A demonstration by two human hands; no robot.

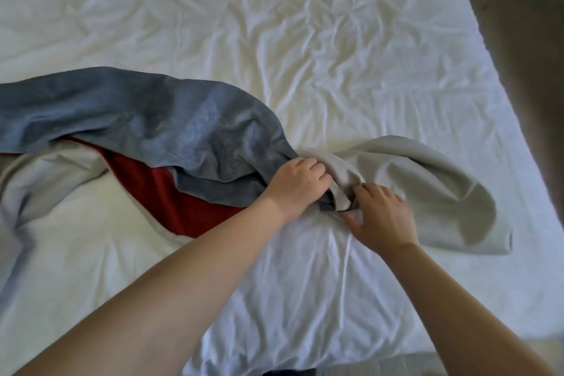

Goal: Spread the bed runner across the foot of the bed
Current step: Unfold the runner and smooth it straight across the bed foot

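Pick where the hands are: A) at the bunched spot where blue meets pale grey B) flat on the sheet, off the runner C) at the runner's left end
A: the left hand and right hand both clutch the runner at the bunch between its blue and pale grey parts.

Blue-grey, red and pale grey bed runner (189,128) on white sheet (305,40).

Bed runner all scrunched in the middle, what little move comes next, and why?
The blue-grey, red and pale grey cloth bed runner is bunched where the left hand and right hand grip it, so probably pull its pale end rightwards, flat.
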